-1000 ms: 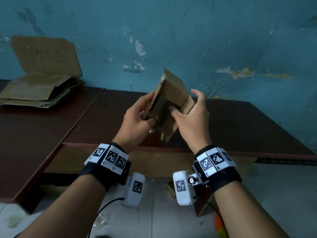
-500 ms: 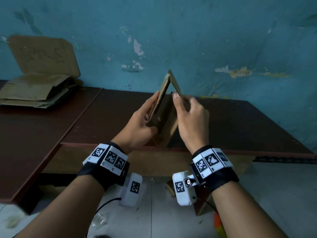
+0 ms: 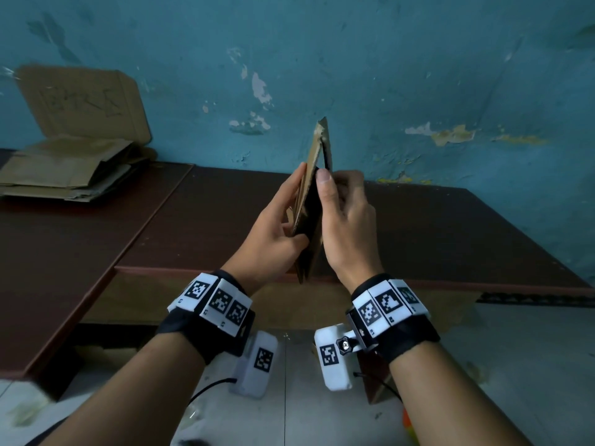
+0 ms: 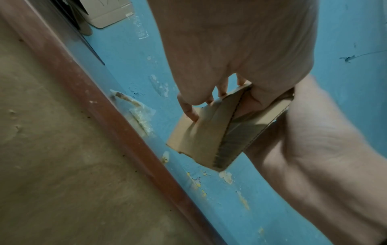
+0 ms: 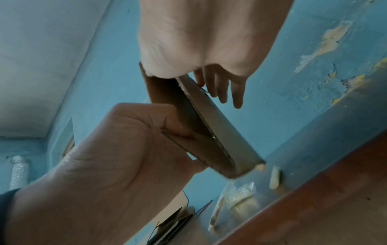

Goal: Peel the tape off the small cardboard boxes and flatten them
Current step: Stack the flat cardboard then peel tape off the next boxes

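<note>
A small brown cardboard box [image 3: 317,156] is held upright above the table's front edge, squeezed almost flat, its narrow edge facing me. My left hand [image 3: 277,233] grips its left face, with the fingers along the side and the thumb curled over the near lower edge. My right hand [image 3: 344,220] pinches the right face, thumb up the near side and fingers behind. The left wrist view shows the box [image 4: 201,137] with its two walls folded close together. In the right wrist view the left thumb clamps the box [image 5: 220,137]. No tape can be made out on the box.
A dark brown table [image 3: 450,239] runs along the peeling blue wall, and a second table [image 3: 58,252] joins it on the left. A stack of flattened cardboard [image 3: 64,169] lies at the back left under a leaning sheet [image 3: 83,101]. Crumpled tape scraps [image 4: 140,116] lie by the wall.
The box has gone from an open slanted shape to nearly flat. Both hands have closed in together, and the right thumb has moved up onto the near face.
</note>
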The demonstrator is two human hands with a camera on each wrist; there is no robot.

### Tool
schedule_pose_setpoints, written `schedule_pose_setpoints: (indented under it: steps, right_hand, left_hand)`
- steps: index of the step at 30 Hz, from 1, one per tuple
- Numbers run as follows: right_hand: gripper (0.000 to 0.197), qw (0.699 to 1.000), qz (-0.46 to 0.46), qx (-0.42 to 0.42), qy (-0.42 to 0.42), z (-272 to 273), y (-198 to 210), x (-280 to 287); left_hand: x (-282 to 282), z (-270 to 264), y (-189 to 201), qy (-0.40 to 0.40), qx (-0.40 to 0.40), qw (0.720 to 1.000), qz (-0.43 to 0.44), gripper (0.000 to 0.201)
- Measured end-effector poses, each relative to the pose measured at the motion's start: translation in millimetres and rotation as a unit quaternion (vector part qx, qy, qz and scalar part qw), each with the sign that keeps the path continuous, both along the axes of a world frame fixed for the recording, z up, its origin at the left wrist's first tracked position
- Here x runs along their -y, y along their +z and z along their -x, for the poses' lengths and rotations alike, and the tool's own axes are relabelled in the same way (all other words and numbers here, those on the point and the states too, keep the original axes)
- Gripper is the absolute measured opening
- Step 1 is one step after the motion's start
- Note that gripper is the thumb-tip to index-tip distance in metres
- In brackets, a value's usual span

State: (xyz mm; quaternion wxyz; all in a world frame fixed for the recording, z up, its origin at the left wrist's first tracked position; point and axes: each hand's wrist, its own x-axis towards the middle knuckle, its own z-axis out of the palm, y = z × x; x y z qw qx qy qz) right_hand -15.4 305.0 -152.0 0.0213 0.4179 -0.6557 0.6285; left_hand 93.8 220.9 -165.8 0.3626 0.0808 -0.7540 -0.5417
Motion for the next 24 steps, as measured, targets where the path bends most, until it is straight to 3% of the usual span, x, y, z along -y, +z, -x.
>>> schedule_pose_setpoints:
  steps: [4, 6, 12, 15, 18, 22, 24]
  right_hand:
    - [0.061, 0.994, 0.027, 0.042, 0.101, -2.2, -8.2, 6.4]
    - [0.065, 0.988, 0.024, 0.054, 0.139, -3.2, -10.0, 7.5]
    - [0.058, 0.978, 0.044, 0.105, 0.176, 1.7, 2.3, 4.1]
    - [0.071, 0.973, 0.066, 0.145, 0.164, 5.2, 3.0, 11.2]
    - [0.091, 0.963, 0.08, 0.197, 0.165, 13.3, -0.2, 17.3]
    - [0.102, 0.947, 0.087, 0.263, 0.162, 22.7, -0.2, 17.1]
    - [0.103, 0.947, 0.066, 0.255, 0.184, 24.0, -0.5, 16.4]
  left_hand:
    - [-1.2, 1.8, 0.7, 0.024, -0.023, 0.999, -0.038, 0.079]
    - [-1.0, 1.1, 2.5, 0.022, -0.028, 0.998, -0.06, 0.075]
    - [8.4, -11.1, 10.0, 0.007, 0.024, 0.997, -0.073, 0.119]
    - [15.0, -9.9, 5.2, 0.024, 0.058, 0.998, -0.023, 0.115]
    - [11.1, -12.4, 8.3, 0.011, 0.037, 0.999, -0.026, 0.113]
    - [-0.8, -11.5, 14.5, -0.023, -0.01, 0.996, -0.081, 0.105]
    - [-2.5, -10.1, 12.6, -0.01, -0.007, 0.992, -0.126, 0.087]
